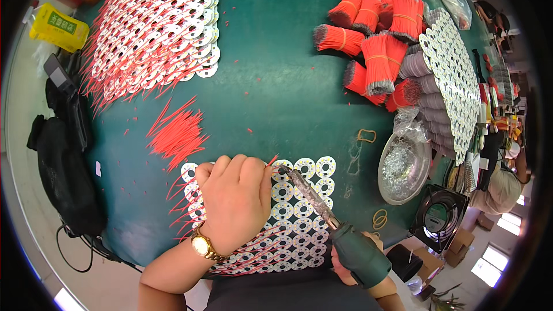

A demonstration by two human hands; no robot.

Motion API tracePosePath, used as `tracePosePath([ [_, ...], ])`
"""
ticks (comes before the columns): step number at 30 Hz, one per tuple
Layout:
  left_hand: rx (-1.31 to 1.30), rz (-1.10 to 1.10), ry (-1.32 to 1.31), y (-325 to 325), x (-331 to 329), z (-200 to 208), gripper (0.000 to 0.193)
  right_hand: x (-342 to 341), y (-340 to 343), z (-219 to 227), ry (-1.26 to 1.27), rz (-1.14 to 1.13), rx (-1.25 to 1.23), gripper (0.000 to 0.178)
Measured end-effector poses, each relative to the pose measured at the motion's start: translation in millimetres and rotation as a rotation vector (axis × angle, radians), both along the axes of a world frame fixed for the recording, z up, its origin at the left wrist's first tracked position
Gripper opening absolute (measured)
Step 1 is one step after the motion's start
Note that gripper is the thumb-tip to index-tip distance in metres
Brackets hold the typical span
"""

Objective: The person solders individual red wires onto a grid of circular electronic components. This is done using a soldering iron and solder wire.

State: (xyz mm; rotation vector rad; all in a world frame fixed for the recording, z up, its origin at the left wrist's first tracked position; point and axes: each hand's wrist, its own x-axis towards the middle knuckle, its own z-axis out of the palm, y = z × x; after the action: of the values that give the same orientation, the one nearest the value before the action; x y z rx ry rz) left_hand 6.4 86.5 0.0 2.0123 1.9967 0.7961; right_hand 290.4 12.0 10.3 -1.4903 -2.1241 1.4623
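Observation:
My left hand point(236, 198), with a gold watch point(201, 246) at the wrist, is closed over a panel of round white LED boards point(300, 226) at the table's near edge. A short red wire point(273, 160) sticks out by its thumb and index finger, which pinch it. My right hand point(341, 268) grips the dark green handle of a soldering iron point(360, 253). The iron slants up to the left, its dark tip at a board in the top row, right beside the wire. Red wires lie along the panel's left and lower boards; my left hand hides part of it.
Loose red wires point(180, 135) lie beyond my left hand. Wired panels point(155, 29) are stacked far left, near a yellow bottle point(59, 27). Far right are banded red wire bundles point(377, 60), stacked bare panels point(452, 75), a metal bowl point(404, 167) and a black fan point(439, 217).

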Motion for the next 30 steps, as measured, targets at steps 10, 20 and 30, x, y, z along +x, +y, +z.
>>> tracePosePath([
  [10,0.008,0.013,0.021,0,2,-3,0.012,-18,16,21,-0.234,0.203,0.359,0.033],
  [20,0.002,0.021,0.024,-2,1,-2,0.011,-7,4,16,-0.152,0.010,0.019,0.038],
  [30,-0.242,0.109,0.010,-4,-29,40,0.015,-2,-1,15,0.301,-0.198,-0.077,0.048],
])
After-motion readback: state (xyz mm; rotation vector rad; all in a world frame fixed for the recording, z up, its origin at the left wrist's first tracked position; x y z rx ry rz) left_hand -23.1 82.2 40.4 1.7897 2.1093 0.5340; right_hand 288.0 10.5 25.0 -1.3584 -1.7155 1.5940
